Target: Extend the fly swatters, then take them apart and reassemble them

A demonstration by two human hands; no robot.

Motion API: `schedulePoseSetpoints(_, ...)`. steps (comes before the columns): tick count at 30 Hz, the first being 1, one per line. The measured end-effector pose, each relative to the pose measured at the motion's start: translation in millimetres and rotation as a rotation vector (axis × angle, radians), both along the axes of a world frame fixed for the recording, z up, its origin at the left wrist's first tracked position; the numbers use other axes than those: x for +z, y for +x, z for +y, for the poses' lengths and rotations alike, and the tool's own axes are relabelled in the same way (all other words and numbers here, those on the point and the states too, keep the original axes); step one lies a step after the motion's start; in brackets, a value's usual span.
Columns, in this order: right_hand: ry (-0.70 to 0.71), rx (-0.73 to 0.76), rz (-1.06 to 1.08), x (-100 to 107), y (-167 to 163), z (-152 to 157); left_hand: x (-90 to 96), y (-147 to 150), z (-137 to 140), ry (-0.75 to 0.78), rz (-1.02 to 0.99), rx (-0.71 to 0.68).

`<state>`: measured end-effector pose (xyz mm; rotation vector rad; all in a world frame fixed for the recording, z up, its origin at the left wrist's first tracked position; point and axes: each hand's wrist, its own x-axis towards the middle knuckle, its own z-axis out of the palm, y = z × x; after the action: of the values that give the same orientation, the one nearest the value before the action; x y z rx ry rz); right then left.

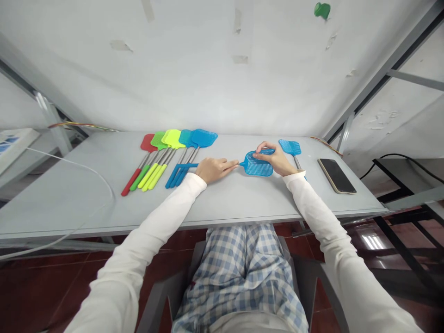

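A blue fly swatter (255, 168) lies crosswise over the table's middle, its handle end to the left. My left hand (214, 169) is closed around its metal shaft, just beside the blue handle. With thumb and fingers, my right hand (275, 158) grips the far right part of the mesh head, covering some of it. Behind my right wrist is a second blue fly swatter (290, 147), its handle mostly hidden by the arm. Left of my left hand, a row of fly swatters lies slanted: a red one (148, 142), a green one (158, 138), yellow ones (174, 138) and blue ones (204, 138).
A smartphone (336, 175) lies at the table's right side. A white cable (100, 178) loops over the left part of the grey table (239, 203). A white wall (208, 92) rises behind, with metal frame posts at both sides. Thin coloured wires lie at both back corners.
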<state>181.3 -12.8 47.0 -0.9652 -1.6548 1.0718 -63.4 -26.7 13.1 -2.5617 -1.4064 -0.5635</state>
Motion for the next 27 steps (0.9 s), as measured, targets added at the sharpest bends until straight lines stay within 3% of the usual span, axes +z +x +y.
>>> schedulePoseSetpoints(6, 0.266, -0.169, -0.172, 3.3, 14.4, 8.8, 3.9, 5.3, -0.9, -0.055, -0.09, -0.032)
schedulePoseSetpoints(11, 0.688, -0.382, -0.545, -5.7, 5.0, 6.9, -0.4, 10.2, 1.6, -0.066, -0.041, 0.016)
schedulePoseSetpoints(15, 0.942, -0.123, -0.901, -13.6, -17.7, -4.1, -4.0, 15.4, 1.7, -0.019, -0.032, 0.011)
schedulePoseSetpoints(19, 0.985, -0.068, -1.053, -20.1, -21.3, -0.8, -4.4, 17.1, 0.7, -0.001, -0.003, 0.029)
schedulePoseSetpoints(24, 0.986, 0.023, -1.091, -25.4, -13.0, 9.1, -3.2, 18.6, -1.3, -0.061, 0.069, 0.032)
schedulePoseSetpoints(27, 0.988, 0.005, -1.117, -25.6, -14.4, 8.9, -2.5, 19.5, -2.8, -0.089, 0.073, 0.045)
